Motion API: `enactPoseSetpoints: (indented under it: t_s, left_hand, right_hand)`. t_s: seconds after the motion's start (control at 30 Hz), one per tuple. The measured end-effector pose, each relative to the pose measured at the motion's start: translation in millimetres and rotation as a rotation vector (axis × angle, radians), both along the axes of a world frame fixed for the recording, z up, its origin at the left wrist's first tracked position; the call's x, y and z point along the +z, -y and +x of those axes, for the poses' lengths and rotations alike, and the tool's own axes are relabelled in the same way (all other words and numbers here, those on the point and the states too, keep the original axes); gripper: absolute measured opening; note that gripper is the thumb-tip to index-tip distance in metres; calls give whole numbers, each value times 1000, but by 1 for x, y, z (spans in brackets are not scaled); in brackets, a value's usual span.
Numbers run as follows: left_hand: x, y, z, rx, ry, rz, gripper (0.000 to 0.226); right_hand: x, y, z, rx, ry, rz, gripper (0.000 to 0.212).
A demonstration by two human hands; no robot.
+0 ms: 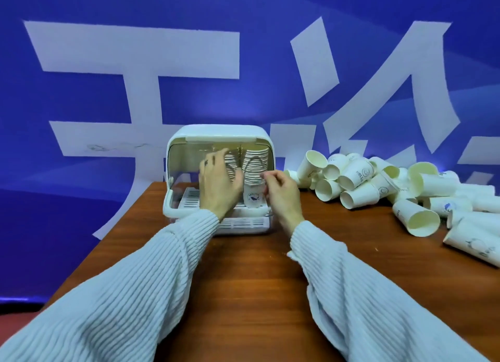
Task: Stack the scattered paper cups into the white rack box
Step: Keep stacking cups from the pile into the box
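The white rack box stands open-fronted at the table's far edge, centre. Inside it rise two tall stacks of nested paper cups, side by side. My left hand lies flat against the left stack, fingers spread around it. My right hand pinches the rim of a cup in the right stack between thumb and fingers. A heap of scattered paper cups, white with small prints, lies on its sides to the right of the box.
The brown wooden table ends just left of the box, with its left edge running diagonally toward me. A blue wall with large white characters stands right behind the table. More loose cups reach the right border.
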State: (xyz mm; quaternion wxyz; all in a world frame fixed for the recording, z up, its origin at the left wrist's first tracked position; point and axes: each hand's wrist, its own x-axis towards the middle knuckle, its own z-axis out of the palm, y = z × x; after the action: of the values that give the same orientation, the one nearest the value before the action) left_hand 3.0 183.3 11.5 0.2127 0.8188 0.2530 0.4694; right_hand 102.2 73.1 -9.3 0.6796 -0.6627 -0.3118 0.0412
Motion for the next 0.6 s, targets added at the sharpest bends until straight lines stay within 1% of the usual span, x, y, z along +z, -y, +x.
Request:
enactPoseSetpoints:
  t_s: [0.07, 0.17, 0.27, 0.37, 0.47, 0.53, 0.6]
  left_hand:
    - [-6, 23, 3, -70, 13, 80, 44]
    - [-18, 60, 14, -218, -5, 43, 40]
    - [-30, 95, 34, -309, -38, -31, 42]
    - [-41, 129, 59, -389, -105, -47, 48]
    - [-50, 168, 84, -481, -165, -73, 46]
    - [-57, 193, 102, -541, -191, -75, 44]
    - [-64, 217, 122, -598, -247, -61, 46]
  right_hand:
    - [-5, 12, 4, -63, 15, -33, 22]
    - [-17, 39, 10, -103, 53, -107, 26]
    - [-28, 77, 21, -140, 89, -164, 30]
    - [-39, 122, 37, -200, 85, -211, 30]
    - [-45, 167, 57, -295, 102, -280, 29]
    - [-47, 196, 70, -375, 116, -319, 22]
    - [-47, 227, 83, -528, 188, -362, 18]
